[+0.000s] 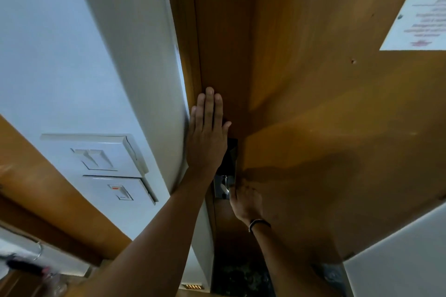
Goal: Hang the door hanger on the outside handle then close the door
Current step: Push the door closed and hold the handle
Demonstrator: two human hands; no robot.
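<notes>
1. Left hand flat, fingers together, pressing door near frame edge.
2. Right hand wrapped on inside handle.
3. Door looks shut/nearly; hanger not visible, prob. outside. Left: confirm latch.

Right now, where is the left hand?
In the head view the left hand lies flat, fingers spread upward, on the wooden door at its left edge beside the white wall, just above the lock plate and the right hand.
</notes>
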